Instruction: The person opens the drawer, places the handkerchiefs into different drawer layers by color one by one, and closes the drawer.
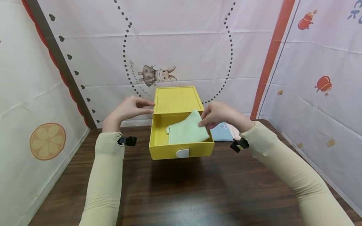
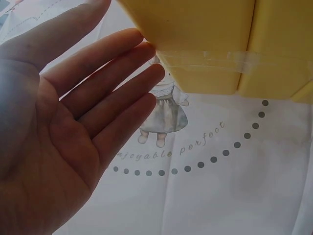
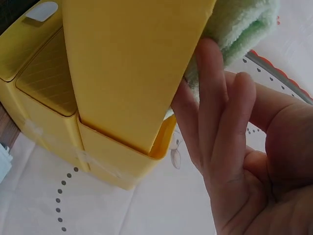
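A yellow box (image 1: 176,99) stands at the back of the table with its drawer (image 1: 195,149) pulled out toward me. A folded light green cloth (image 1: 186,130) lies in the drawer. My right hand (image 1: 217,114) rests its fingertips on the cloth's right edge, over the drawer's side wall. In the right wrist view the fingers (image 3: 215,98) lie fairly straight against the green cloth (image 3: 242,22) beside the drawer's wall (image 3: 127,63). My left hand (image 1: 133,108) is held flat, with straight fingers (image 2: 122,73) touching the box's (image 2: 210,44) left upper corner.
A folded blue cloth (image 1: 222,133) and a pink one (image 1: 235,133) lie on the dark wooden table (image 1: 181,194) just right of the drawer. The drawer front bears a white handle (image 1: 182,153). Printed fabric walls enclose the table on three sides.
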{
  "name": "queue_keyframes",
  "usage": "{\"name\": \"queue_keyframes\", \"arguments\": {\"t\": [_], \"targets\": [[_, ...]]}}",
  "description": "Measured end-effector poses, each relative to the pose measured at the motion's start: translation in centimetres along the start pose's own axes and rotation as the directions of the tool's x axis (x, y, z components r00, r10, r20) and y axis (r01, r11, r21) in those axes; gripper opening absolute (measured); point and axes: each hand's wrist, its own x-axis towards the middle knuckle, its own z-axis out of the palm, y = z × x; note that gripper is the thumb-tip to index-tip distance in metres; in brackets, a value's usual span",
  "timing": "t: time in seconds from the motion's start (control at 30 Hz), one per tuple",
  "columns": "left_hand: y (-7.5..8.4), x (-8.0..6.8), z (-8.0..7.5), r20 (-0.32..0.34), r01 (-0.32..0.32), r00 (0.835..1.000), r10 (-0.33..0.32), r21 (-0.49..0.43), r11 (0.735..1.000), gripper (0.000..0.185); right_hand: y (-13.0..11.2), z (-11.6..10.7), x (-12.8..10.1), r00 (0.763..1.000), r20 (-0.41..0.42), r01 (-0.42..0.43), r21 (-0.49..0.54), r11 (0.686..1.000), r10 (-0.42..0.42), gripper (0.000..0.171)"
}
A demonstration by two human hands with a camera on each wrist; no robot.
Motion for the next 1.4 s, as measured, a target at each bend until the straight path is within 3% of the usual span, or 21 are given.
{"name": "queue_keyframes", "arguments": {"t": [0.3,0.6,0.93,1.4], "targets": [[-0.1,0.1,0.0,0.005,0.001,1.000,-0.001,-0.011,1.000,0.046,-0.6,0.2,0.2,1.000,0.000,-0.007,0.007,1.000,0.007,0.029],[-0.2,0.1,0.0,0.007,0.000,1.000,0.000,-0.013,1.000,0.046,-1.8,0.2,0.6,0.998,0.058,0.032,-0.048,0.998,-0.029,0.016],[-0.2,0.1,0.0,0.001,-0.008,1.000,0.008,-0.013,1.000,0.045,-2.3,0.6,1.3,0.999,0.036,0.025,-0.065,0.998,-0.022,0.015],[-0.1,0.1,0.0,0.005,-0.003,1.000,0.003,-0.007,1.000,0.047,-2.7,0.8,1.4,0.996,0.074,0.057,-0.194,0.979,-0.043,0.022]]}}
